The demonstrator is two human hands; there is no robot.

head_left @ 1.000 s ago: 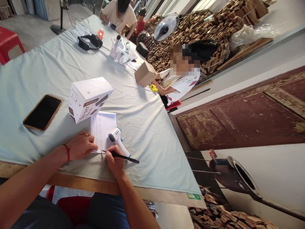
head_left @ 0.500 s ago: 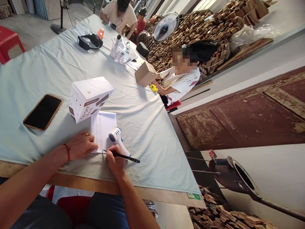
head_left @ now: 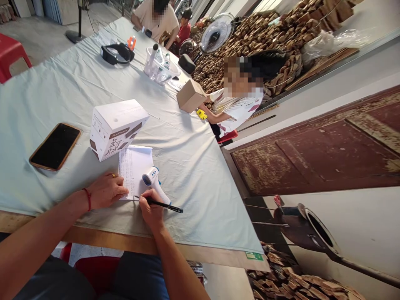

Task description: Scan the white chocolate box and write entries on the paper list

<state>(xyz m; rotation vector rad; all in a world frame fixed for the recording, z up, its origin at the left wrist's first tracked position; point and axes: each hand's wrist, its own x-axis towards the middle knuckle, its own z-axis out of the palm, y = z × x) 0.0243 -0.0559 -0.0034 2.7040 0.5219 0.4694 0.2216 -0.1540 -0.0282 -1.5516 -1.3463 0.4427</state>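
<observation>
My right hand [head_left: 152,208] grips a black pen [head_left: 165,205], its tip touching the lower part of a white sheet of paper [head_left: 142,160]. Rows of small handwriting run along the paper's left side. With fingers stretched out, my left hand [head_left: 108,191] lies on the table, its fingertips at the sheet's lower left edge. A white and blue infrared thermometer [head_left: 155,182] rests partly on the sheet, right beside my right hand. Just behind the paper stands a white box [head_left: 117,129] with printed lettering. Left of the box lies a phone [head_left: 56,146] in a brown case, its screen dark.
The cloth-covered table [head_left: 200,200] also bears a black headset [head_left: 117,54], a white basket [head_left: 161,68] with bottles and an orange object [head_left: 131,43]. Across the right edge, a person [head_left: 240,104] holds a cardboard box [head_left: 191,96] near a yellow item [head_left: 201,114]. Others sit at the far end.
The view has shifted very slightly. Both hands, the pen and the things on the table keep nearly the same places.
</observation>
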